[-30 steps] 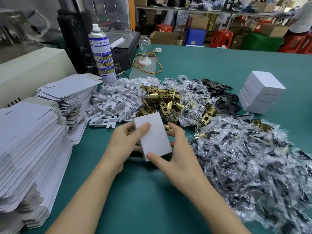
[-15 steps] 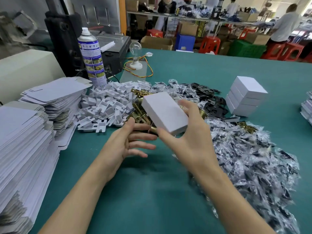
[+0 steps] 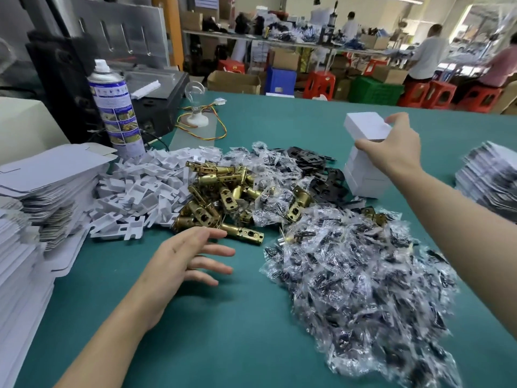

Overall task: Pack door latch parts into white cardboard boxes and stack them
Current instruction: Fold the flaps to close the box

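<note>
White cardboard box (image 3: 363, 126), closed, is at the top of a stack of like boxes (image 3: 363, 177) on the far right of the green desk (image 3: 223, 340). The right hand (image 3: 397, 152) grips it: the thumb lies along its near edge and the fingers (image 3: 398, 119) curl over its far right side, pinching it between them. Whether the box already rests on the stack or hangs just above it is hard to tell, since the hand covers the join. The left hand (image 3: 179, 261) hovers low over the near middle of the desk, palm down, its fingers spread and holding nothing, just near of a heap of brass latch bolts (image 3: 223, 197). Left of the brass lies a heap of white plastic inserts (image 3: 140, 191), and further left are stacks of flat carton blanks (image 3: 50, 175). A broad heap of small clear bags (image 3: 363, 289) with dark parts fills the near right. Black plates (image 3: 321, 177) lie between that heap and the stack. A spray can (image 3: 116, 107) stands at the far left.
</note>
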`<state>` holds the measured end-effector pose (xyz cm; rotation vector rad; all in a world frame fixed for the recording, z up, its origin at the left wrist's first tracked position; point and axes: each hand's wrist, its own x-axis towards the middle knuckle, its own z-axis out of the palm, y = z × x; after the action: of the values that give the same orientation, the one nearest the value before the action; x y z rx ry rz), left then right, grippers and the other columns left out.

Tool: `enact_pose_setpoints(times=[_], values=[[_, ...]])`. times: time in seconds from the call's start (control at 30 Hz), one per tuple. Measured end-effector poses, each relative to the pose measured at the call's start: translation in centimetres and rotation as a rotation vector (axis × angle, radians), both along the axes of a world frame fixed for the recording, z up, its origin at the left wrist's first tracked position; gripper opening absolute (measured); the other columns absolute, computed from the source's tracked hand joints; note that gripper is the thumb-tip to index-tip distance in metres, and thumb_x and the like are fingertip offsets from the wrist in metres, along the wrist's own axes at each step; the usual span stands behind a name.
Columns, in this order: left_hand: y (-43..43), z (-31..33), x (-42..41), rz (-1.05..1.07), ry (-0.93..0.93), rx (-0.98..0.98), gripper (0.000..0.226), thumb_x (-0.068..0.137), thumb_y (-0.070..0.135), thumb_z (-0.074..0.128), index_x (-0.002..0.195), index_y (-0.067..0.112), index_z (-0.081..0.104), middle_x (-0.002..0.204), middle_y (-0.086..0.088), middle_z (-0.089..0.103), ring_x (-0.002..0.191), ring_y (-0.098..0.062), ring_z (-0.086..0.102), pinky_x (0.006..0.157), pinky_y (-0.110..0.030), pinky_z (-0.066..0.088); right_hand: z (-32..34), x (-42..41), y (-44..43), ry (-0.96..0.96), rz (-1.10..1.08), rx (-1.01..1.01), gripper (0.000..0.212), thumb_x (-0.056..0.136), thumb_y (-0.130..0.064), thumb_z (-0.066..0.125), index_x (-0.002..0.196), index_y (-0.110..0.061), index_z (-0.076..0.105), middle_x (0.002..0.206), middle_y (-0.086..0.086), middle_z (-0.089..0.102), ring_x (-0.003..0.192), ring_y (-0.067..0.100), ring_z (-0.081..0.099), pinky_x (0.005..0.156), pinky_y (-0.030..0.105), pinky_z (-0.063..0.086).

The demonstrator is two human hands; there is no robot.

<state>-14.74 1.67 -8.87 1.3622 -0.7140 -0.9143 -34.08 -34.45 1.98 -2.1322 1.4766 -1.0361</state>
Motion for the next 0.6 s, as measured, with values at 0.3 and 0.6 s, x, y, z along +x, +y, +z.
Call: enact_pose_setpoints(times=[0.3, 0.6], values=[[-0.2, 0.0, -0.2, -0.005, -0.020, 0.005, 0.048, 0.084, 0.076, 0.066, 0.106, 0.035, 0.078, 0.111, -0.011, 0.080, 0.091, -0.034, 0.079, 0.063, -0.031, 0.063, -2.2, -2.7, -4.8, 0.065, -0.158, 0.126, 0.071, 0.084, -0.039, 0.075, 0.140, -0.011, 0.043, 0.136, 0.017, 0.057, 0.122, 0.039, 0.056, 0.102, 0.055, 0.047], [-0.5, 0.3, -0.7, -0.029, -0.033, 0.003, 0.060, 0.068, 0.084, 0.071, 0.105, 0.037, 0.078, 0.109, -0.010, 0.080, 0.091, -0.033, 0.079, 0.063, -0.030, 0.063, -2.4, -2.1, -5.9, 0.107, -0.097, 0.087, 0.080, 0.083, -0.037, 0.083, 0.144, -0.008, 0.040, 0.138, 0.018, 0.056, 0.122, 0.038, 0.057, 0.084, 0.043, 0.046]])
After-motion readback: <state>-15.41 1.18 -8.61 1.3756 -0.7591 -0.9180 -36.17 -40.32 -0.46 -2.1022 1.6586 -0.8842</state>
